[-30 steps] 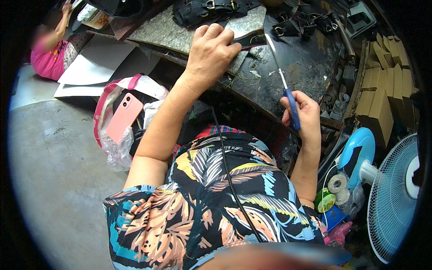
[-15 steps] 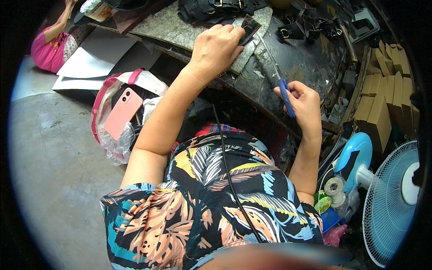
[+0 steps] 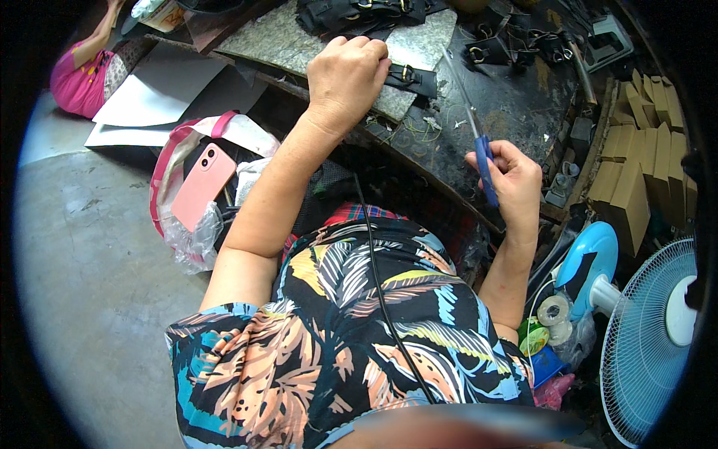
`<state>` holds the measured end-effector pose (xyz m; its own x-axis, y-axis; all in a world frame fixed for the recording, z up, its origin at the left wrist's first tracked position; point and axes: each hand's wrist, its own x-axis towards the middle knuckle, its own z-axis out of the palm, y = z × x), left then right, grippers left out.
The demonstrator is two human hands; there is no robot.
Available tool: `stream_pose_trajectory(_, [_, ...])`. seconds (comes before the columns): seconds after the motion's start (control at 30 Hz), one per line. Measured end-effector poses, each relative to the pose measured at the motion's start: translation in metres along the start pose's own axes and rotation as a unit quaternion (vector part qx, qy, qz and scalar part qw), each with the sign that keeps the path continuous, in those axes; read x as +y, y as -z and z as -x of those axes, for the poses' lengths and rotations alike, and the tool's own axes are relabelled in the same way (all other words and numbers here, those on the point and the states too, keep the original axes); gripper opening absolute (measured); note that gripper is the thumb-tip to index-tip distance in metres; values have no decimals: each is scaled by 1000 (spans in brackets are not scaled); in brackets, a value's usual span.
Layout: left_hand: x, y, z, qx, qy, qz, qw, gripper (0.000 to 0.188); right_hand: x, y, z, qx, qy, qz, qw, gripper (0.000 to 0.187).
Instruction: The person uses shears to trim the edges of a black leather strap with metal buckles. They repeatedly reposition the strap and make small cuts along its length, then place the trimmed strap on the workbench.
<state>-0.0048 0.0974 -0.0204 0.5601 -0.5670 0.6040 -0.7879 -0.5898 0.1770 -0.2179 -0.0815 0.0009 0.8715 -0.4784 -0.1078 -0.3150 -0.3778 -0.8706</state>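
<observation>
My left hand (image 3: 345,77) is closed on a black strap (image 3: 419,81) with a metal buckle, over the grey stone slab (image 3: 277,41). The strap's free end points right, and the rest of it is hidden by my fingers. To the right, my right hand (image 3: 512,182) grips blue-handled scissors (image 3: 488,168), seen nearly edge-on. Their long metal blades point up and away, with the tips near the slab's right edge, a little apart from the strap. A pile of black straps with buckles (image 3: 359,16) lies at the slab's far edge.
More black straps (image 3: 497,51) lie on the dark worktable (image 3: 516,112), with thread scraps near the slab. Brown cartons (image 3: 628,179) and a fan (image 3: 651,337) stand right. A bag holding a pink phone (image 3: 204,187) is left. Another person (image 3: 81,82) is at far left.
My left hand has moved slightly left, and the strap has turned so its buckle side shows. My right hand with the scissors has shifted a little right and nearer.
</observation>
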Motion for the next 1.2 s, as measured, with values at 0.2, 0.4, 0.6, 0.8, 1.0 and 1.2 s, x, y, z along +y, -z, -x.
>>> stream_pose_trajectory(0.2, [2,4,3,28,-20,-78,996,11,-9,-2,5,16,12,261,965,44])
stream_pose_trajectory(0.4, [5,1,-4,16,-135,97,986,23,-11,0,3,23,30,307,951,44])
stream_pose_trajectory(0.6, [12,-5,-8,-54,-121,111,985,26,-8,10,1,54,142,385,911,39])
stream_pose_trajectory(0.8, [14,-9,-18,-96,-125,35,987,17,-11,18,-3,69,212,459,860,35])
stream_pose_trajectory(1.0, [19,-16,-14,-47,-105,59,992,11,-13,14,-5,69,229,480,844,32])
stream_pose_trajectory(1.2, [17,-8,-12,-26,-108,65,992,18,-9,18,-5,67,161,458,872,32])
